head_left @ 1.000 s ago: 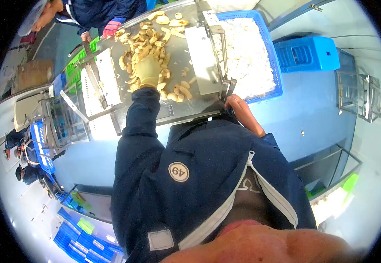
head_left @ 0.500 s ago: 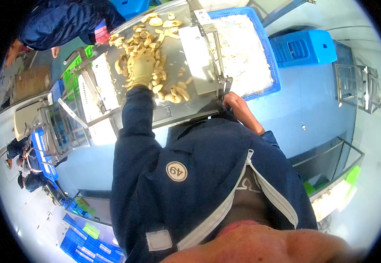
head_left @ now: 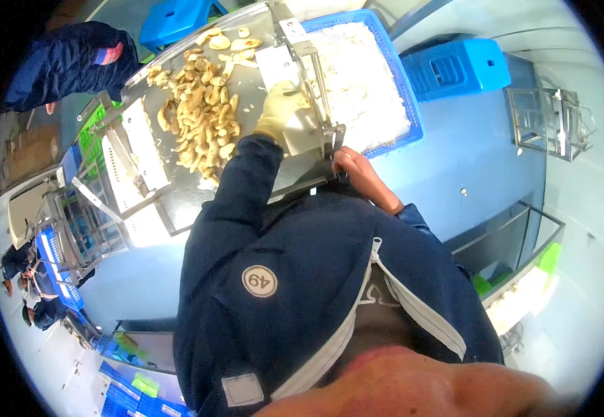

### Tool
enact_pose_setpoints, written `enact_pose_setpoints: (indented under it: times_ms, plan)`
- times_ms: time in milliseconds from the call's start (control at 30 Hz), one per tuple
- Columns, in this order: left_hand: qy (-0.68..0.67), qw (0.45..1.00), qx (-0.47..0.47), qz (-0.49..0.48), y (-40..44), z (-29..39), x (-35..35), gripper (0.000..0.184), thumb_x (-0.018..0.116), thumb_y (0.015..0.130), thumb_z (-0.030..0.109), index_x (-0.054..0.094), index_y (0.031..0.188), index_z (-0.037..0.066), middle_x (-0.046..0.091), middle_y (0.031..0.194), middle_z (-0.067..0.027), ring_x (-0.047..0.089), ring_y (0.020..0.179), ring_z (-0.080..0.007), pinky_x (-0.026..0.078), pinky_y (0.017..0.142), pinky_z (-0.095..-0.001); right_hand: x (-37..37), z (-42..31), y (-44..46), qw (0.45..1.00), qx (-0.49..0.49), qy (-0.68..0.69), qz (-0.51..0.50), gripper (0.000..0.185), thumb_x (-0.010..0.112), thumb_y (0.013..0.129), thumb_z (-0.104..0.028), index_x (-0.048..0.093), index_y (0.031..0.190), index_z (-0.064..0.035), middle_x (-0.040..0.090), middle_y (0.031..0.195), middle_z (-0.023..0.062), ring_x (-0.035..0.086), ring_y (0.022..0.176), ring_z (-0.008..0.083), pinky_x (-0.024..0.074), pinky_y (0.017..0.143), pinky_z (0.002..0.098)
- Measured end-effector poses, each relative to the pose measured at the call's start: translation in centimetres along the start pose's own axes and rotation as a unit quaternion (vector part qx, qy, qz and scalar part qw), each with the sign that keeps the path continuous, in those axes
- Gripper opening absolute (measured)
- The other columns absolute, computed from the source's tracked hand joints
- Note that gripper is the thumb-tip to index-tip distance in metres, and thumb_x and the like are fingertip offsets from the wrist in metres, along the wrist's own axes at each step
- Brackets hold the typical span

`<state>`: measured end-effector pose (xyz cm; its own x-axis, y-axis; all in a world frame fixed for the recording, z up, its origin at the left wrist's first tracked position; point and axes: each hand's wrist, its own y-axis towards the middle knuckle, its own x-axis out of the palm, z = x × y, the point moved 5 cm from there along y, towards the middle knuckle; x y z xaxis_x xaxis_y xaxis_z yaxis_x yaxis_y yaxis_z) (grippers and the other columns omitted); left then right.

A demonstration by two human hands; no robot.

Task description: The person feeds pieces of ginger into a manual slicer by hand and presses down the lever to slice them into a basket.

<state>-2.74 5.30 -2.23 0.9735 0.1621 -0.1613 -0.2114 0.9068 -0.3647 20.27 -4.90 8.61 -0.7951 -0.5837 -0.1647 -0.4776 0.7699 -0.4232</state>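
My left hand (head_left: 282,115) wears a pale yellow glove and lies over the white board (head_left: 279,67), close to the hinged metal cutter (head_left: 312,73). Its fingers look curled; whatever they hold is hidden. My bare right hand (head_left: 357,174) is closed at the near end of the cutter, round its handle, which the fingers mostly cover. Left of the glove, a heap of tan, elongated pieces resembling mushrooms (head_left: 201,115) is spread on the metal table (head_left: 176,184). Beyond the cutter, a blue basket (head_left: 413,115) holds pale cut pieces (head_left: 361,83).
A blue stool (head_left: 458,69) stands beyond the basket. Across the table, at upper left, is a person in a dark sleeve (head_left: 72,66). Another white board with a metal cutter (head_left: 131,156) is mounted at the table's left side. Metal racks (head_left: 559,125) stand at far right.
My left hand has moved right, off the heap and onto the white board by the cutter. The other person's hand has drawn back from the heap. My right hand stays at the cutter.
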Motion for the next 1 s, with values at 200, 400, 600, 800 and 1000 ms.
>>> enact_pose_setpoints:
  times_ms: [200, 400, 600, 800, 1000]
  plan:
    - [0.075, 0.995, 0.021, 0.058, -2.2, 1.5, 1.0, 0.033, 0.067, 0.086, 0.013, 0.06, 0.114, -0.002, 0.067, 0.104, -0.0146, 0.065, 0.086, -0.0198, 0.052, 0.074, -0.0294, 0.1, -0.9, -0.4, 0.999, 0.033, 0.021, 0.025, 0.042, 0.046, 0.096, -0.04, 0.056, 0.084, -0.0011, 0.056, 0.076, 0.0079, 0.052, 0.074, 0.0192, 0.0422, 0.071, 0.0309]
    - [0.255, 0.935, 0.235, 0.08, -1.0, -2.5, 2.0, 0.024, 0.062, 0.091, 0.024, 0.067, 0.104, 0.004, 0.069, 0.092, -0.0111, 0.064, 0.078, -0.0209, 0.051, 0.073, -0.0358, -0.2, -3.6, -0.8, 0.996, 0.03, 0.07, 0.043, 0.041, 0.047, 0.096, -0.039, 0.056, 0.086, -0.0002, 0.056, 0.076, 0.0082, 0.051, 0.075, 0.0177, 0.0422, 0.071, 0.0307]
    - [-0.06, 0.995, -0.064, 0.037, -1.9, -1.0, 2.0, 0.018, 0.063, 0.091, 0.015, 0.066, 0.102, 0.001, 0.069, 0.082, -0.0064, 0.063, 0.073, -0.0156, 0.051, 0.067, -0.0312, 1.1, 1.4, -0.2, 1.0, -0.002, -0.002, 0.031, 0.042, 0.045, 0.097, -0.039, 0.056, 0.085, -0.0001, 0.056, 0.078, 0.0108, 0.052, 0.077, 0.0198, 0.0425, 0.072, 0.0318]
    - [0.126, 0.984, 0.117, 0.053, -1.6, -1.1, 2.1, 0.018, 0.064, 0.088, 0.014, 0.066, 0.099, 0.0, 0.069, 0.084, -0.0083, 0.063, 0.072, -0.0164, 0.05, 0.067, -0.0302, 0.0, -2.1, -0.1, 0.999, 0.039, 0.008, 0.012, 0.046, 0.043, 0.095, -0.042, 0.056, 0.087, 0.0015, 0.057, 0.082, 0.0126, 0.053, 0.079, 0.0227, 0.0431, 0.074, 0.0338]
    - [0.032, 0.999, -0.023, 0.037, -1.4, -1.0, 1.8, 0.013, 0.063, 0.088, 0.01, 0.065, 0.093, -0.002, 0.068, 0.08, -0.0063, 0.062, 0.068, -0.0142, 0.05, 0.064, -0.0279, 0.1, -2.7, -0.7, 0.999, 0.014, 0.007, 0.037, 0.042, 0.045, 0.096, -0.038, 0.057, 0.083, -0.0003, 0.056, 0.08, 0.0094, 0.053, 0.076, 0.0189, 0.0425, 0.073, 0.0309]
